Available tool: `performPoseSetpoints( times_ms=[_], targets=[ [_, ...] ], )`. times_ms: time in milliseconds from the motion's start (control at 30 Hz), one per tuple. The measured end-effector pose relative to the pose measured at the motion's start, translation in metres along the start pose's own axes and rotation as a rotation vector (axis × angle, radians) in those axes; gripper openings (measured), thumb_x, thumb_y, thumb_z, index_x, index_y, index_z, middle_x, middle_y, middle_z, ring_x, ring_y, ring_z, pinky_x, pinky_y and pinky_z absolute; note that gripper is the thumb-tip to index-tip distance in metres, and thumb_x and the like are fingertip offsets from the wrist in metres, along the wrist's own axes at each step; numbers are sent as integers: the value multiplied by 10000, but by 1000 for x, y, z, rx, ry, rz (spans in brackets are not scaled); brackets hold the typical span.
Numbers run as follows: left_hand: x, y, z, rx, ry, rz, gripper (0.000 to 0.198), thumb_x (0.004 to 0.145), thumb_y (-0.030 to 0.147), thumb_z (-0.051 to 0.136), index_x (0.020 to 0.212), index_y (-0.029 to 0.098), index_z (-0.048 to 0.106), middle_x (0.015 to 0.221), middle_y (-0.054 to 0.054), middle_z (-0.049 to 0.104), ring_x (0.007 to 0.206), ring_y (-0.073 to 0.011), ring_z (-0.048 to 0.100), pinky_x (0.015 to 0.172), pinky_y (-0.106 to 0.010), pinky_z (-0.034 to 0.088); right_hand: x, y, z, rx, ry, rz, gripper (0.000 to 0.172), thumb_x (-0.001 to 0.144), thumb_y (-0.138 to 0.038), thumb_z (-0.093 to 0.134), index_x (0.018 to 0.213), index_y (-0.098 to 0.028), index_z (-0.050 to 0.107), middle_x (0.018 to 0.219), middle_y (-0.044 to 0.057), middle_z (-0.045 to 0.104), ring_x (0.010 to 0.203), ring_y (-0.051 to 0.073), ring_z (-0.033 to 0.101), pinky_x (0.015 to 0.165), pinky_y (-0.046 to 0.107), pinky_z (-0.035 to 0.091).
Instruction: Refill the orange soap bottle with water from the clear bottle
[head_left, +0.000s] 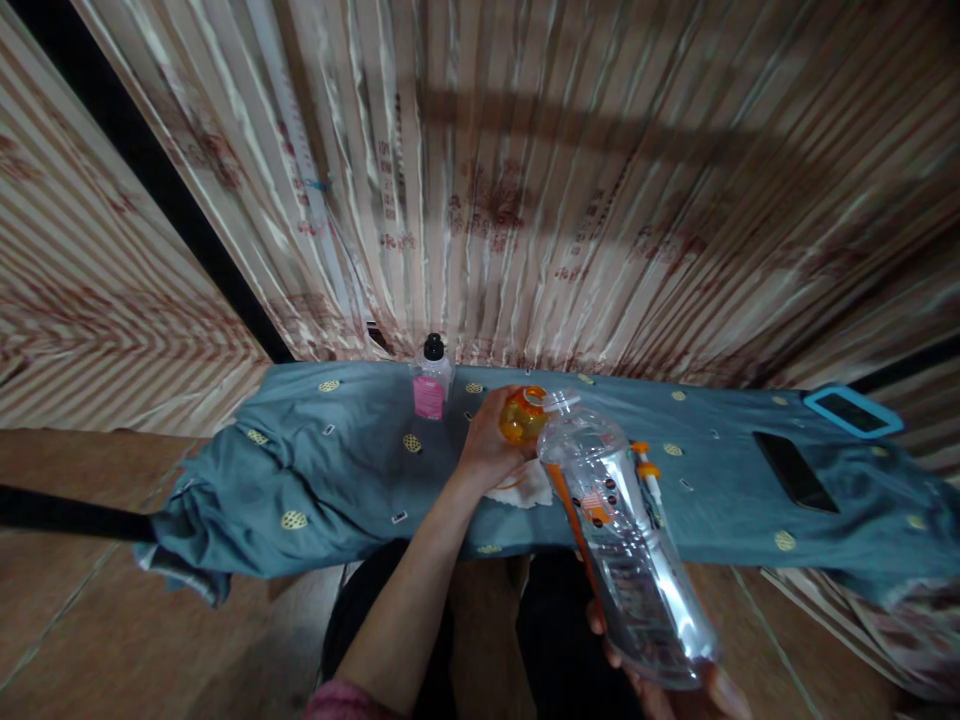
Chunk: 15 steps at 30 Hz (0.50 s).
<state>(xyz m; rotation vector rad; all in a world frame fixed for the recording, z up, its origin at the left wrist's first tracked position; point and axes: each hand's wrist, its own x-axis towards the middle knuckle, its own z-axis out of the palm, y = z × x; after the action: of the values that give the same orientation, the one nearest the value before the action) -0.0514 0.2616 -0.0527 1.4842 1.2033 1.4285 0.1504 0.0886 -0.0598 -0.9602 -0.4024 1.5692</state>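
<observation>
My left hand (491, 440) is wrapped round a small orange see-through container (521, 416) above the cloth. My right hand (660, 690) grips the base of a large clear plastic bottle (630, 550), which is tilted with its mouth toward the orange container's opening. The two openings are close together; whether they touch I cannot tell. Below my left hand lies a crumpled white tissue (526, 486). An orange and white pump or cap piece (647, 468) shows just right of the clear bottle. A small bottle with a black cap and pink label (430, 385) stands upright to the left.
A blue-green patterned cloth (352, 470) covers the narrow bench. On its right lie a black phone (796, 472) and a blue-framed device (853, 411). Striped curtains (510, 200) hang behind, with dark poles (165, 190) at the left. My knees are under the front edge.
</observation>
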Motion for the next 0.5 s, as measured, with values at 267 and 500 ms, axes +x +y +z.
performPoseSetpoints(
  times_ms=[267,500],
  targets=[
    [0,-4,1,9,18,22,655,549,177,802,1157,198,561,1159,-77,641,1082,-249,614,967,-404,484,-4,-2,4,-21,12,-68,594,508,-528,811,1063,-371,668,944,33,776,721,275,719,543,313,541],
    [0,1,0,45,11,30,634,558,200,805,1145,186,565,1159,-81,639,1072,-247,617,969,-390,479,-6,-1,-6,-112,-42,-93,541,569,-566,746,1031,-289,691,857,59,769,730,256,713,606,307,548]
  ],
)
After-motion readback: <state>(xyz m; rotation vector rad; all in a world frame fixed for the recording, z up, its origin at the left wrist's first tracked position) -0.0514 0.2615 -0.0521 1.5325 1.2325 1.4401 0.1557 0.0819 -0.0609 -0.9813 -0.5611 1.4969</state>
